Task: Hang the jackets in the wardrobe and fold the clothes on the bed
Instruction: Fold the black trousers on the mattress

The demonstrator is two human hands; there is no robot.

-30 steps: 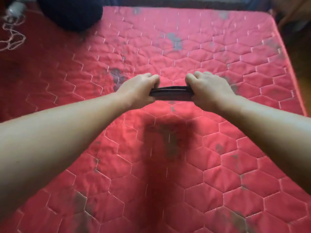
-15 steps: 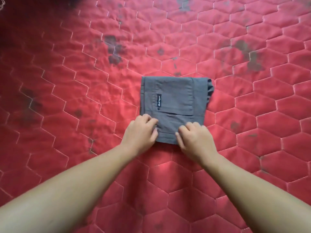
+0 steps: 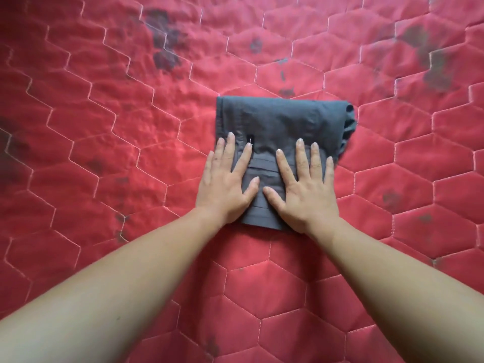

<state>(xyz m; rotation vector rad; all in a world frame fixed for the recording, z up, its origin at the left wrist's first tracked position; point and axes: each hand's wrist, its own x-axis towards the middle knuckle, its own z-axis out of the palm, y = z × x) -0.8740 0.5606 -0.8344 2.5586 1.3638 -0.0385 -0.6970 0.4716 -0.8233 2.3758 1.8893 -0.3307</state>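
A dark grey folded cloth garment [image 3: 282, 121] lies flat on a red bed with pale hexagon quilting [image 3: 104, 132], just toward 1 o'clock from the middle of the view. It forms a compact, roughly square packet, with its bunched, layered edges showing on its 3 o'clock side.

Both hands press on the 6 o'clock half of the packet. The left hand [image 3: 225, 184] lies palm down at about 7 o'clock on the garment; its grip is slack, with the fingers straight and spread, and the little finger reaches past the 9 o'clock edge onto the bed. The right hand [image 3: 306, 189] lies palm down at about 5 o'clock, its grip likewise flat, fingers straight and holding nothing. The two thumbs point toward each other and stay slightly apart.

A small black label [image 3: 250, 138] shows on the cloth just beside the left index finger. Dark blotches [image 3: 165, 48] mark the bed toward 11 o'clock and 2 o'clock.
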